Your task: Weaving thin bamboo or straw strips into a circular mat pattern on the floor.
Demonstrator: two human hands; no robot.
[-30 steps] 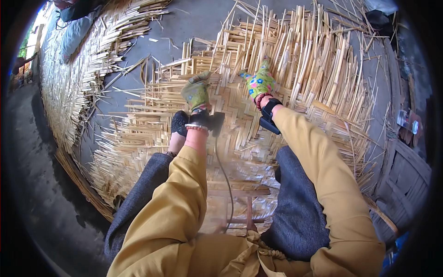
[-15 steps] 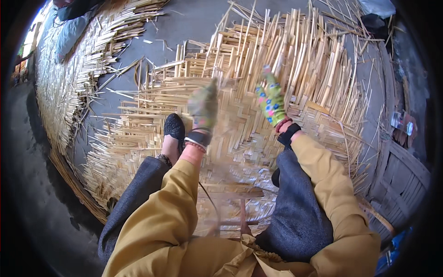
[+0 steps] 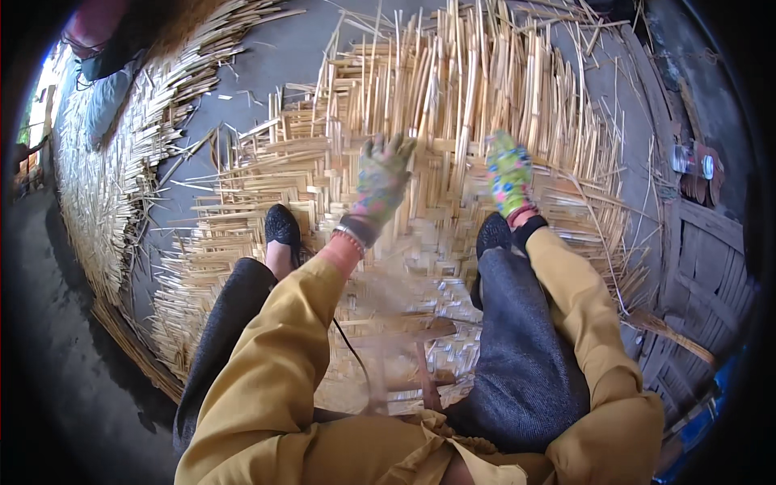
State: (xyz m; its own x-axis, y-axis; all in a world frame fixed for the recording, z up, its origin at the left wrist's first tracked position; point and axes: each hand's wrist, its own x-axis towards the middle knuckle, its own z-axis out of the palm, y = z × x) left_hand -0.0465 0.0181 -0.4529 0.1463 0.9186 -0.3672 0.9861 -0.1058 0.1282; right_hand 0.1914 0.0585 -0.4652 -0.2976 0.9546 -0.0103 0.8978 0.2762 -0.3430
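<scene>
A woven mat of pale split cane point(image 3: 420, 218) lies under me, with long unwoven strips point(image 3: 461, 73) along its far part. My left hand point(image 3: 384, 174), in a patterned green glove, is over the weave with its fingers spread and slightly blurred. To its right, my right hand point(image 3: 509, 174), in a green floral glove, is at the strips; blur hides whether its fingers grip one. My black shoes point(image 3: 281, 230) are on the mat either side. Between my legs are a low wooden piece point(image 3: 396, 331) and a thin dark cord point(image 3: 352, 352).
A second cane mat point(image 3: 97, 186) lies at the left, with a pale bundle point(image 3: 109, 105) and a blurred pink-and-dark item point(image 3: 89, 32) above it. Bordering the right are a weathered wooden panel point(image 3: 699, 267) and small clear containers point(image 3: 691, 162). A dark concrete strip point(image 3: 56, 315) runs along the lower left.
Both hands have shifted rightward. My left hand's fingers now spread farther apart. My right shoe has come into view below my right hand.
</scene>
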